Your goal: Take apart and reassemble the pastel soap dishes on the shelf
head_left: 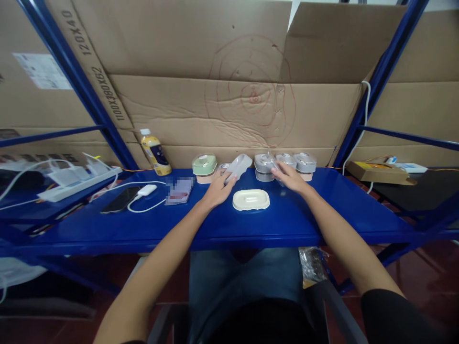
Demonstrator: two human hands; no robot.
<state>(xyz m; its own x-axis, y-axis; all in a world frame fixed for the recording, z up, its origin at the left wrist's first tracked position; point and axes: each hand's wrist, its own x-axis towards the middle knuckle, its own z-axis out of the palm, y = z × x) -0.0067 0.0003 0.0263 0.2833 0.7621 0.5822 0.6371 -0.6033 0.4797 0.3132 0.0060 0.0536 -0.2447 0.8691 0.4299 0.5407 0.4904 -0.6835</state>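
My left hand (219, 188) grips a pale, translucent elongated tray (239, 167), held tilted above the shelf. In my right hand (292, 177) is a clear plastic cover (276, 171), its outline hard to make out against the boxes behind. Between and just in front of both hands, a cream oval tray (251, 205) lies on the blue shelf. Behind the right hand stand small grey boxes with clear lids (264, 165), (305, 165). A green-topped box (204, 166) with a pink base is left of the left hand, which partly hides another small container (224, 166).
A yellow drink bottle (157, 154) stands at the back left. Two phones (122, 199), (180, 190) and a white charger (147, 190) with its cable lie at the left. A power strip (81, 184) is further left. Cardboard (172, 105) backs the shelf (287, 220); an open carton (380, 172) sits right.
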